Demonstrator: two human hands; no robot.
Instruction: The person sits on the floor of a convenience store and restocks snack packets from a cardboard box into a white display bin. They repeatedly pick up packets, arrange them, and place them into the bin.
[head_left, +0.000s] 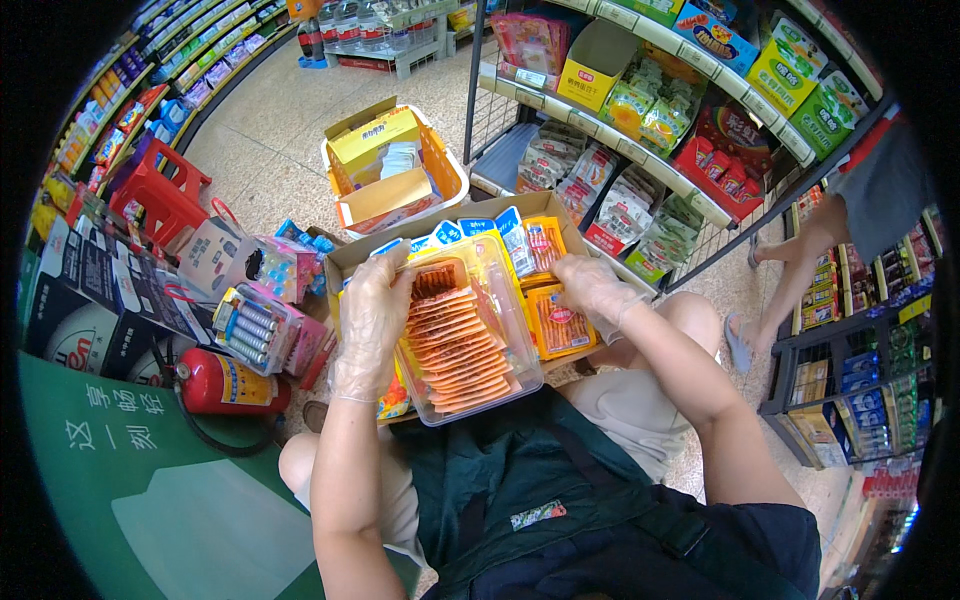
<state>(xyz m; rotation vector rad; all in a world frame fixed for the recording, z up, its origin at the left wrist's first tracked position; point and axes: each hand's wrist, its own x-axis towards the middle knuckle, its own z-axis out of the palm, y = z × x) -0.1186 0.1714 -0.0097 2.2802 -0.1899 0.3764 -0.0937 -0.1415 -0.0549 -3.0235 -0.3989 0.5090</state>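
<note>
A clear plastic tray (529, 375) holding a row of orange snack packets (454, 349) lies tilted over an open cardboard box (570, 214) at my lap. My left hand (371, 319), in a thin clear glove, grips the tray's upper left edge, fingers bent over the rim. My right hand (592, 289), gloved too, reaches into the box's right side, its fingertips at the yellow-and-red snack packets (561, 322); whether they grip one cannot be seen. Blue-and-white packets (514, 236) show along the box's far side, behind the tray.
An orange basket (442, 161) with opened cartons stands beyond the box. Snack shelves (600, 116) rise at the right, with another person's bare legs (795, 277) beside them. At the left are a fire extinguisher (232, 381), stacked cartons (82, 315) and a red plastic stool (161, 195).
</note>
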